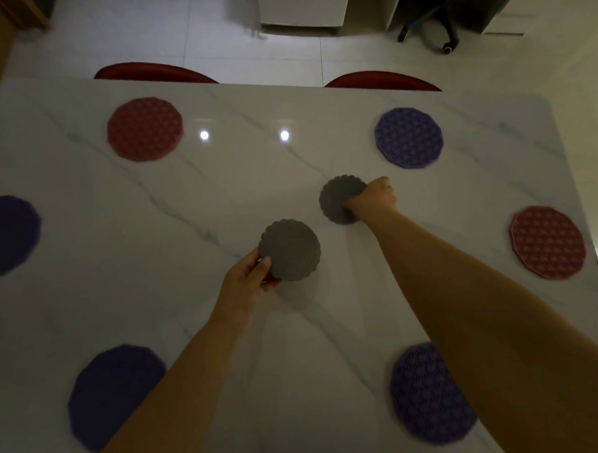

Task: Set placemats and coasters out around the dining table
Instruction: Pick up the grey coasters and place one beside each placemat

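With six round placemats lying around the white marble table [154,232], the left hand [248,276] and right hand [375,199] each grip a grey scalloped coaster [290,249], the right one's [341,198] probably bound for the far-right purple placemat [408,137].

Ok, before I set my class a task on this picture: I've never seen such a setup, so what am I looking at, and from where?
There is no machine here. A person wears a camera on the head, so the single picture looks down along their own bare arms. Below is a white marble-look table with two red chairs at its far edge. Six round placemats lie on it: one pink placemat far left, a second pink placemat at right, and four purple placemats. The left hand grips the nearer grey scalloped coaster. The right hand grips the farther grey scalloped coaster. I cannot tell whether that one touches the table.
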